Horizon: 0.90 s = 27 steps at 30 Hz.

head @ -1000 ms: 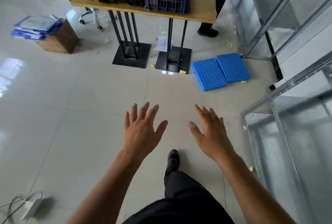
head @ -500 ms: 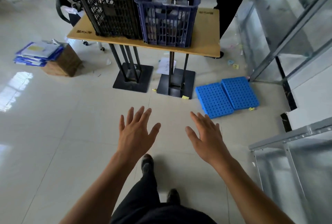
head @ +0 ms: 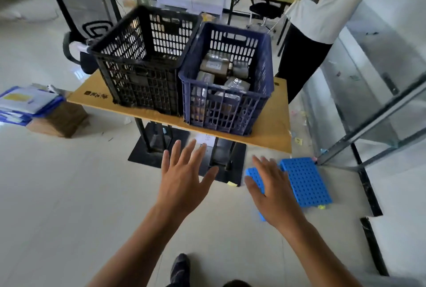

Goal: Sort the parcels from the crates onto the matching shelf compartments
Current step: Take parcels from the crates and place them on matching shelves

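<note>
Both hands empty, short of the crates.

The left hand [head: 184, 183] and right hand [head: 274, 192] are raised palm-down with fingers spread, holding nothing. The parcels [head: 221, 72] lie inside the blue crate [head: 262, 74], ahead of and above both hands, well apart from them. The black crate [head: 138, 63] stands touching it on the left; both rest on the wooden table [head: 272, 130]. Blue perforated panels [head: 304, 183] lie on the floor beneath the right hand. A metal shelf frame [head: 380, 116] stands at right, and another person [head: 322, 17] stands behind the table.
</note>
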Tool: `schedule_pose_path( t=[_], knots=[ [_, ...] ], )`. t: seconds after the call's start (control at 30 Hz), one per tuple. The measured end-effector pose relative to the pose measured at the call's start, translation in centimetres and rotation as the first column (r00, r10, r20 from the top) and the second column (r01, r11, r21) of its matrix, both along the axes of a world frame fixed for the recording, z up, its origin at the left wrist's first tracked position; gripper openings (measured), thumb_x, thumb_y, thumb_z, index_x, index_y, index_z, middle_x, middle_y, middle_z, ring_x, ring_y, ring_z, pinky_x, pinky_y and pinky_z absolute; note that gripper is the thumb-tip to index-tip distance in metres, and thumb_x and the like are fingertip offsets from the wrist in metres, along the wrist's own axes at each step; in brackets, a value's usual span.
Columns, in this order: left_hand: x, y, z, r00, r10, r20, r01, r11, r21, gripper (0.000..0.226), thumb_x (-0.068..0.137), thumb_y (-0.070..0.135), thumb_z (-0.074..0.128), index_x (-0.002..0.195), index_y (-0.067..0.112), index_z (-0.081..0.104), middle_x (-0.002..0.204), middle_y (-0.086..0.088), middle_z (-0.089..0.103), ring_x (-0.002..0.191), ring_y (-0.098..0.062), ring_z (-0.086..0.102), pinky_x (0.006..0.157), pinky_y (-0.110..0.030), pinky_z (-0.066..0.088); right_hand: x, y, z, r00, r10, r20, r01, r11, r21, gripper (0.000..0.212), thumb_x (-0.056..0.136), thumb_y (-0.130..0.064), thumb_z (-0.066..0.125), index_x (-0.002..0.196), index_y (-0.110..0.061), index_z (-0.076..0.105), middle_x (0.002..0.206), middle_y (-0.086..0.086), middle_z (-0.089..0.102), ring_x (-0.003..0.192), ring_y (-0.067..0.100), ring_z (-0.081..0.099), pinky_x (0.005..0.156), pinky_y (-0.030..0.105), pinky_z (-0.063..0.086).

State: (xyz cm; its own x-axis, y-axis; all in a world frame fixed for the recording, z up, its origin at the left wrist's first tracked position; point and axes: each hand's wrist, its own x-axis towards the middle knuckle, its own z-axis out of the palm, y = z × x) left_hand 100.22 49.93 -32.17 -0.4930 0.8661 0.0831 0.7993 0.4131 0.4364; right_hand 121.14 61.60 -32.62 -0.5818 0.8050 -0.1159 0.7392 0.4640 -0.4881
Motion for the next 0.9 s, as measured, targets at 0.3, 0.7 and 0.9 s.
schedule_pose_path(
  t=[0.3,0.7,0.9],
  knots=[
    [-5.5,14.4,2.3,1.0,0.029,0.002,-0.029,0.998,0.061,0.071,0.098,0.07,0.036,0.159,0.034,0.028,0.169,0.008,0.018,0.158,-0.022,-0.001,0.128,-0.049,0.004,-5.6,15.3,2.3,0.994,0.024,-0.102,-0.016,0.997,0.076,0.077,0.096,-0.07,0.022,0.165,-0.035,0.021,0.172,0.0,0.022,0.16,0.02,0.009,0.129,0.051,0.01],
    [-8.9,30.4,5.2,0.995,0.088,-0.049,-0.09,0.996,-0.03,0.081,0.091,0.08,0.023,0.16,0.039,0.018,0.17,0.012,0.007,0.157,-0.018,-0.008,0.127,-0.047,-0.001,-10.5,34.2,3.6,0.975,0.19,-0.116,-0.177,0.978,0.11,0.078,0.097,-0.07,0.014,0.166,-0.034,0.014,0.175,-0.001,0.01,0.161,0.016,-0.001,0.13,0.05,0.007],
    [-13.8,36.4,4.5,0.997,0.075,-0.022,-0.077,0.987,-0.141,0.085,0.09,0.084,0.023,0.16,0.038,0.008,0.171,0.01,-0.001,0.157,-0.02,-0.01,0.122,-0.043,-0.007,-14.6,39.5,3.3,0.967,0.24,-0.089,-0.23,0.967,0.111,0.077,0.098,-0.071,0.016,0.166,-0.035,0.015,0.174,-0.004,0.01,0.16,0.012,-0.006,0.131,0.045,0.004]
  ],
)
